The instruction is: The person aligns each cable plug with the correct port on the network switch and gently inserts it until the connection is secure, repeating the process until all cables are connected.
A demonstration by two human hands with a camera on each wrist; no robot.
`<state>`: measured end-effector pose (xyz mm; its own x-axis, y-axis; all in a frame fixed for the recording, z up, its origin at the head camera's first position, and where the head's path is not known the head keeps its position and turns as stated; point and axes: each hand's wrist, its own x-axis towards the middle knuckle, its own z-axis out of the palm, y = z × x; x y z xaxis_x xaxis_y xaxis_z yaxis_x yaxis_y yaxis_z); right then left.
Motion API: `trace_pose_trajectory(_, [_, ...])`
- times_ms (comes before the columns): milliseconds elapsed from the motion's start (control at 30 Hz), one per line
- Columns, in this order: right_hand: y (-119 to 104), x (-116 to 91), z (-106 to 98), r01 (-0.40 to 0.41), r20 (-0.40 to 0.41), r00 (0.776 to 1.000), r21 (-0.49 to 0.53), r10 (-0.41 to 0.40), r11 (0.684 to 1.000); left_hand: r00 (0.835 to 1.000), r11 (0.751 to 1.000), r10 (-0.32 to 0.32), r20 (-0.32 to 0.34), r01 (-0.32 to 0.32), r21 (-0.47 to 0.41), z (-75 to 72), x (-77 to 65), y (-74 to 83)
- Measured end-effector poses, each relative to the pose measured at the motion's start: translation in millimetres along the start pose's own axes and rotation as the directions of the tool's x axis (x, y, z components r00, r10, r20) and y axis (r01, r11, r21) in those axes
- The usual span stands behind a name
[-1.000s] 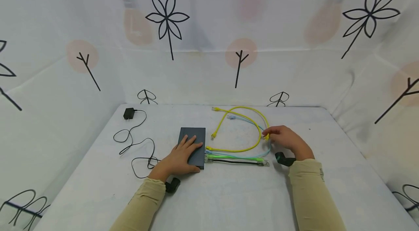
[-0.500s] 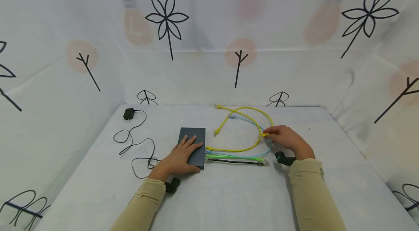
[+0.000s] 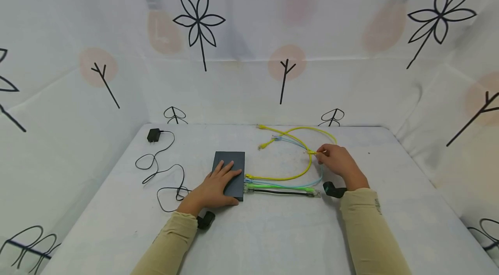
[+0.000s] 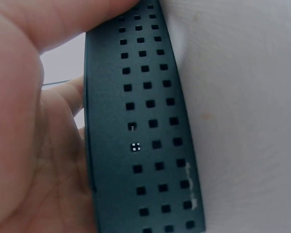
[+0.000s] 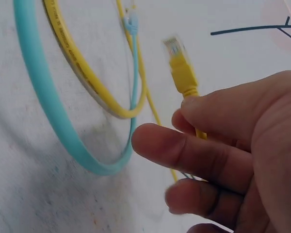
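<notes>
My left hand [image 3: 216, 186] lies with spread fingers on a dark grey network switch [image 3: 229, 157]. In the left wrist view, the switch's side with rows of square holes [image 4: 150, 121] shows next to the thumb and palm. My right hand [image 3: 341, 164] pinches a yellow network cable just behind its clear plug. In the right wrist view that yellow cable's plug [image 5: 184, 73] points up and away from the fingertips. A second yellow cable [image 3: 284, 179], a light blue cable [image 3: 321, 175], a green cable [image 3: 282, 187] and a black cable [image 3: 280, 192] run from the switch's right side.
A black power adapter [image 3: 153, 135] stands at the back left of the white table [image 3: 273, 240]. Its thin black cord [image 3: 156, 173] winds toward my left hand. White cloth walls [image 3: 241, 88] with printed flowers rise behind and beside the table.
My right hand has lifted the yellow cable's plug and shifted it slightly away from me. The plug has turned to point left, and the cable's loop has widened rightward. My left hand stays put.
</notes>
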<state>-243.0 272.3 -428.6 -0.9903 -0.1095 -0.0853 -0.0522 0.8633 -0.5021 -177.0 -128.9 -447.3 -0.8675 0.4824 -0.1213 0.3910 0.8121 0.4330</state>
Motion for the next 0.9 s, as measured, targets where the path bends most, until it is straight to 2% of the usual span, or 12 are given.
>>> trace_pose_trajectory(100, [-3.1,-0.1,0.9,-0.006,-0.016,1.0,-0.011,0.006,1.0,1.0,1.0,0.0,0.0,0.0,-0.004,0.1,-0.3,0.3])
trace_pose_trajectory(300, [-8.2,-1.3,2.0,0.013,-0.11,0.994,-0.098,-0.024,0.995,1.0,1.0,-0.008,0.004,0.008,-0.002,0.0,0.0,0.6])
trace_pose_trajectory(567, [-13.0,3.1,13.3,0.129,-0.21,0.964,-0.156,-0.161,0.979,1.0,1.0,-0.008,0.007,0.008,-0.001,0.0,0.9,0.2])
trace_pose_trajectory(700, [-17.6,3.8,17.4,0.119,-0.19,0.973,-0.082,-0.132,0.99,1.0,1.0,-0.007,0.009,0.007,-0.002,0.0,0.7,0.5])
trace_pose_trajectory(900, [-21.7,4.3,19.2,0.097,-0.107,0.99,0.018,-0.095,0.995,1.0,1.0,-0.012,0.009,0.012,-0.001,0.2,1.5,0.1])
